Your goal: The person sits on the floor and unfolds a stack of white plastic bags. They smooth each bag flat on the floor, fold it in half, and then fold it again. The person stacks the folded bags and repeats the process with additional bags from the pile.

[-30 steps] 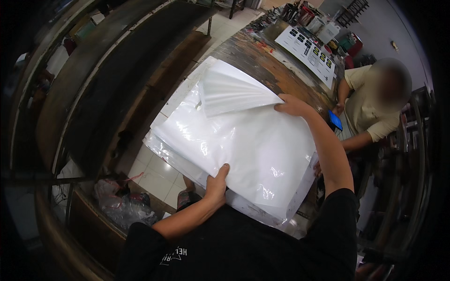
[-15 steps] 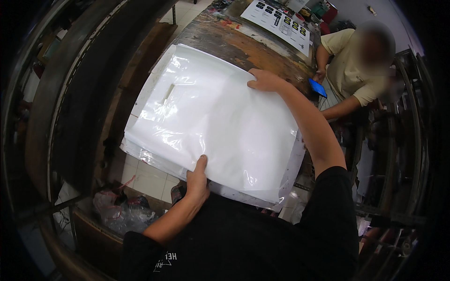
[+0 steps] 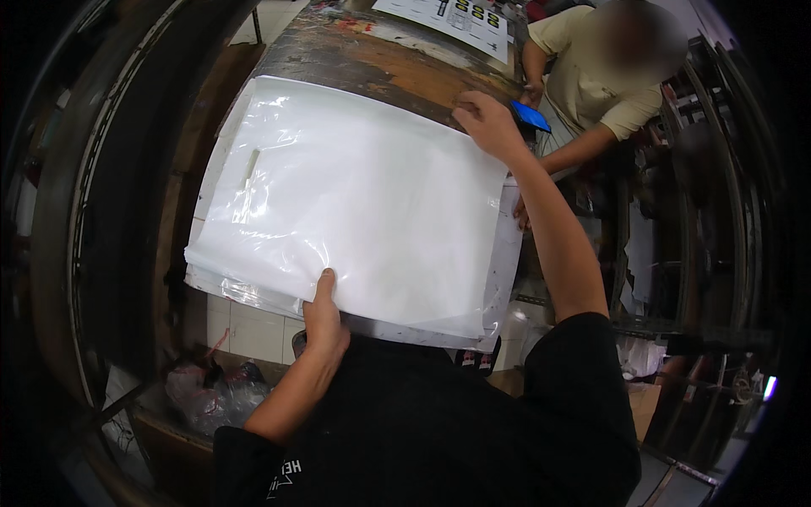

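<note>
A large clear plastic bag with white sheet material inside lies across the near end of the worktable, shiny and wrinkled toward its left part. A narrow slot-like cutout shows near its left side. My left hand grips the bag's near edge, its thumb on top and its fingers hidden underneath. At the far right edge is my right hand, raised just off the bag, with bent fingers apart and nothing visible between them. Beneath the bag, a whitish board or sheet sticks out on the right.
The paint-stained worktable stretches away behind the bag. A printed sheet lies at its far end. On the right a person in a beige shirt holds a blue-screened phone. Dark racks stand left; plastic bags lie lower left.
My right hand has let go of the bag's far edge and lifted slightly. My left hand keeps its grip. The whole view has shifted, so the bag appears further left.
</note>
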{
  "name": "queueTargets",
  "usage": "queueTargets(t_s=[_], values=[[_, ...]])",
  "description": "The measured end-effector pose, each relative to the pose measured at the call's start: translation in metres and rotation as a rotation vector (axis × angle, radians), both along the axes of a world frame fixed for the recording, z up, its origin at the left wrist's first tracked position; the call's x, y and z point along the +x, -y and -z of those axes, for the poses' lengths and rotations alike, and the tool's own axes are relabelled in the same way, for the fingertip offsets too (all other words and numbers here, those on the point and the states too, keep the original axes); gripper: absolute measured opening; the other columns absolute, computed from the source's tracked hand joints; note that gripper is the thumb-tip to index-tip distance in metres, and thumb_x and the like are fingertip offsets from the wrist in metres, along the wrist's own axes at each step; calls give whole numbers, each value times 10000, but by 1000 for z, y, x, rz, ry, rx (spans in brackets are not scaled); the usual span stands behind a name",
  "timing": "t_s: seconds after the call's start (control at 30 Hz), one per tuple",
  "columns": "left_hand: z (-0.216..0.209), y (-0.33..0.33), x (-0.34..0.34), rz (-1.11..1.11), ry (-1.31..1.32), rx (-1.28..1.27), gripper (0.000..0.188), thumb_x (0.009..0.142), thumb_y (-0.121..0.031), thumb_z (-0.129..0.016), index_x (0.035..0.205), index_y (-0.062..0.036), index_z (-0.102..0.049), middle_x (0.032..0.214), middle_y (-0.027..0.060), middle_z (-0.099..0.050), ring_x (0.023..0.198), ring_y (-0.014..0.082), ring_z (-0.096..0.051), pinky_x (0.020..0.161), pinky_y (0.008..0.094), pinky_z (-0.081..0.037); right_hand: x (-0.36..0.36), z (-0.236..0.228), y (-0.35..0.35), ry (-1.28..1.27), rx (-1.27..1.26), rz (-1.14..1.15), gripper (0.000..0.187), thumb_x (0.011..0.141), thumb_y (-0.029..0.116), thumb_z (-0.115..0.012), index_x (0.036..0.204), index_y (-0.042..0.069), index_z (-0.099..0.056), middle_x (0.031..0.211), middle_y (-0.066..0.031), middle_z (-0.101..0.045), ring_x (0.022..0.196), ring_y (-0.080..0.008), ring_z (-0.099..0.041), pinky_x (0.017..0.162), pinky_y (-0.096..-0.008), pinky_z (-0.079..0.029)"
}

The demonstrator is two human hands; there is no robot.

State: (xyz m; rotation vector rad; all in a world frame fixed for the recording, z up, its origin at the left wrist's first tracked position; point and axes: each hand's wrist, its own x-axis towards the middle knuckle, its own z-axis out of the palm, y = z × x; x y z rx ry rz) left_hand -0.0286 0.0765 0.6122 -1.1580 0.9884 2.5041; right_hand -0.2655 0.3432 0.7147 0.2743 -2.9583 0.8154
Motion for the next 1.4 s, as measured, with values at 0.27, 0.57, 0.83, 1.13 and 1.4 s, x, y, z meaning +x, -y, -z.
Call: queueTargets(t_s=[0.27,0.57,0.83,1.13,1.4], values=[[-4,0,-1,9,14,17,471,893,-225,-547,1265,18,-393,1180,121,-492,1063,227,-509,891,359,-439,87,35,-89,429,-128,389,317,855,212,-604,1047,-37,-565,816,-80,-588,746,-162,-599,618,-263,-514],[-14,0,-3,60,39,0,448,880,-257,-570,1187,45,-448,1100,115,-530,986,224,-552,838,359,-473,143,72,-71,451,-355,528,409,812,247,-609,1054,-82,-583,851,-161,-645,750,-197,-628,634,-287,-499],[-2,0,-2,18,36,12,400,890,-242,-549,1204,-16,-448,1123,104,-540,1028,230,-544,849,385,-479,137,71,-61,442,-138,493,374,807,256,-587,972,-80,-597,793,-151,-636,732,-230,-621,657,-320,-482],[-3,0,-1,32,56,49,437,878,-241,-562,1228,-19,-424,1113,97,-530,1011,218,-544,857,364,-463,132,59,-51,555,-235,560,373,813,208,-598,1010,-106,-557,882,-144,-614,729,-212,-605,640,-311,-489],[-3,0,-1,49,26,17,510,849,-273,-583,1164,108,-458,1113,165,-546,1011,238,-539,884,356,-424,132,61,-48,704,-527,731,416,847,203,-587,1151,-63,-486,1028,-130,-588,894,-244,-583,769,-387,-471]])
